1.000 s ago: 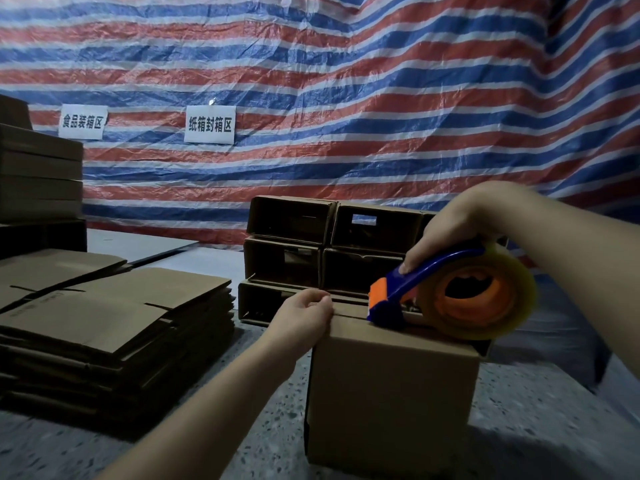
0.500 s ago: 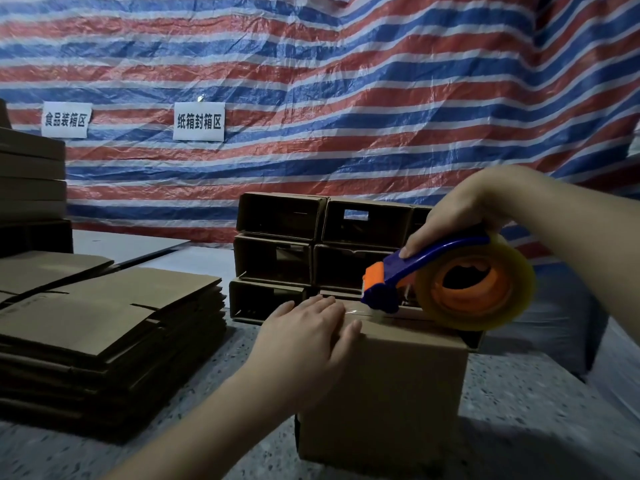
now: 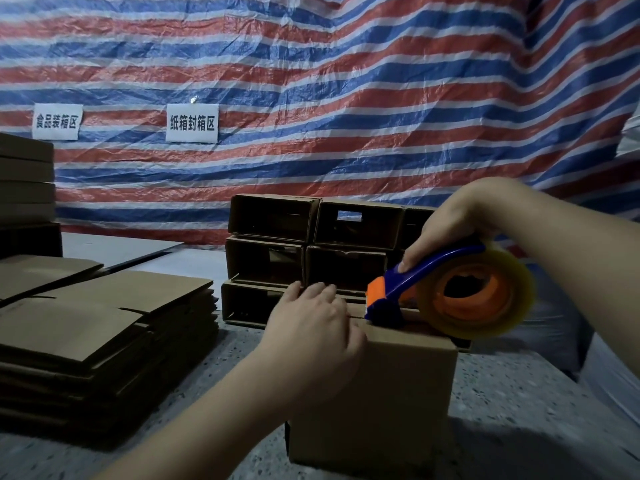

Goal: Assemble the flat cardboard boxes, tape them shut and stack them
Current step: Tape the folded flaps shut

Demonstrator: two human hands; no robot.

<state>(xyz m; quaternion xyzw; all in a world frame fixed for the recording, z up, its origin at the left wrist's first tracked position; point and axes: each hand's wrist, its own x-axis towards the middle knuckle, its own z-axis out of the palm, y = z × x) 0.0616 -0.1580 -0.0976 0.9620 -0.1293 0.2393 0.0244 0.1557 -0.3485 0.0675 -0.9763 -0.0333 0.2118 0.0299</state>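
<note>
Head view: A person tapes an assembled cardboard box (image 3: 374, 393) standing upright on a speckled counter (image 3: 519, 393), near its front edge and right of centre. The left hand (image 3: 311, 327) lies flat across the box's top left corner, fingers (image 3: 313, 289) straight and pressed against the cardboard, gripping nothing. The right hand (image 3: 446, 223) curls round the blue handle of a tape dispenser (image 3: 446, 292), whose orange-tipped head touches the top of the box just beside the left hand. The dispenser's clear tape roll on an orange core sits over the box's right side.

Behind the box, toward the counter's far edge, stacked boxes (image 3: 311, 251) lie on their sides in three tiers, their open ends facing the camera. At the counter's left edge, a pile of flat cardboard blanks (image 3: 104, 323) rests well apart from the box being taped. Farther left, at the far corner, more cardboard (image 3: 26, 181) rises in a dim stack.

A red, white and blue striped tarpaulin (image 3: 346, 98) hangs across the back. Two white paper signs with Chinese characters, one (image 3: 57, 121) at left and another (image 3: 192, 123) beside it, are fixed to the sheet.
</note>
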